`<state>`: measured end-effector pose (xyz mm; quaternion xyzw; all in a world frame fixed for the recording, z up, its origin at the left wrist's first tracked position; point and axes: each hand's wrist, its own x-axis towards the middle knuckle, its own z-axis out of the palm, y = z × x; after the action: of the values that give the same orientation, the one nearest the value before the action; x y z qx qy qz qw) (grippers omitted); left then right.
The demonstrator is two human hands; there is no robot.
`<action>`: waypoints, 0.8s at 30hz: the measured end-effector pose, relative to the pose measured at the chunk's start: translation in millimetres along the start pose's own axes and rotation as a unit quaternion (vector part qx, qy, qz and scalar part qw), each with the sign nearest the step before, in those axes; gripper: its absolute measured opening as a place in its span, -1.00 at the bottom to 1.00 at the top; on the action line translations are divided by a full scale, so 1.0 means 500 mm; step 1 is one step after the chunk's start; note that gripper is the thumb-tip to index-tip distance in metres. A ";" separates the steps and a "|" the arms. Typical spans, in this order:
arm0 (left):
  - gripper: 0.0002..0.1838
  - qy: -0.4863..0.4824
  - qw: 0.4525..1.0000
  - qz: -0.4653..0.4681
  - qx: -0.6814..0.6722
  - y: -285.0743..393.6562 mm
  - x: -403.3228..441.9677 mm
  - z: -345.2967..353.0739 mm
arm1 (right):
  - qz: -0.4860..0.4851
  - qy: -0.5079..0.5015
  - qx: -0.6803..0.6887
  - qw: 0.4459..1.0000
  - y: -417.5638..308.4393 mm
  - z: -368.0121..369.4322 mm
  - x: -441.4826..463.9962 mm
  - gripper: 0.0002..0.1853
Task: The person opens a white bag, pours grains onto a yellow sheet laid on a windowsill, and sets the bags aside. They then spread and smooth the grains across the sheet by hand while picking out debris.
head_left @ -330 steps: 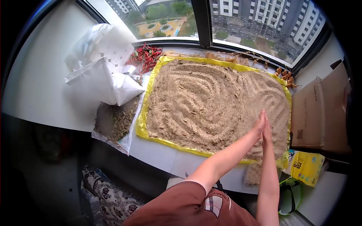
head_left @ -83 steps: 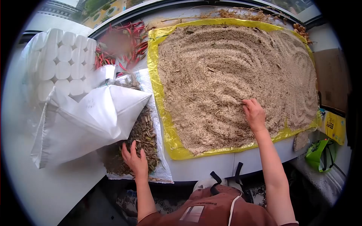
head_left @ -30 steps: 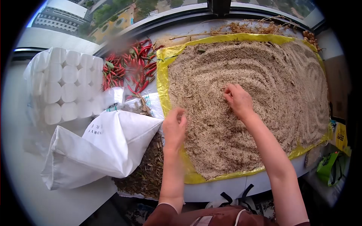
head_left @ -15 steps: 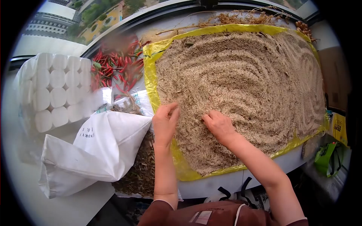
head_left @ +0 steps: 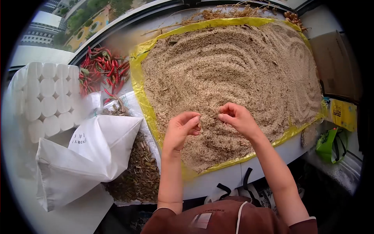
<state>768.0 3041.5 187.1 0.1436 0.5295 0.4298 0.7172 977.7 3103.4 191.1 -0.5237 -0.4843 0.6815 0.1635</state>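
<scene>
A thick layer of small tan seeds or grain (head_left: 249, 85), mixed with darker bits, is spread over a yellow plastic sheet (head_left: 141, 84). My left hand (head_left: 184, 128) hovers over the lower left of this layer, thumb and fingertips pinched together. Facing it, my right hand (head_left: 239, 120) is also in a pinch above the grain, its other fingers curled. A narrow gap separates the two hands. Anything between the fingertips is too small to make out.
Dry brown pods or stalks (head_left: 136, 171) lie left of the sheet, beside a white cloth bag (head_left: 97, 150). Behind are red chillies (head_left: 107, 70) and wrapped paper rolls (head_left: 48, 97). Dried stems (head_left: 230, 13) line the window side. A cardboard box (head_left: 335, 64) and green bag (head_left: 331, 146) stand right.
My left hand has shifted right over the grain. The right hand has risen from the grain's surface and turned so its pinch faces the left. The whole view has tilted slightly.
</scene>
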 end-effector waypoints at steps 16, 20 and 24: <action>-0.74 -0.120 0.905 -0.109 -0.394 -0.125 -0.030 0.072 | 0.109 0.028 0.179 0.977 0.017 -0.103 -0.117 -0.92; -0.73 -0.050 0.950 -0.091 -0.296 -0.140 -0.023 0.085 | 0.115 -0.044 0.289 0.949 0.026 -0.097 -0.125 -0.91; -0.76 0.001 0.967 -0.012 -0.254 -0.141 -0.034 0.114 | 0.090 -0.079 0.352 0.928 0.012 -0.053 -0.139 -0.90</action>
<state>849.8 3001.2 173.9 -0.0500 0.4049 0.5421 0.7346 1030.2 3062.7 225.0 -0.4187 -0.1753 0.8590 0.2367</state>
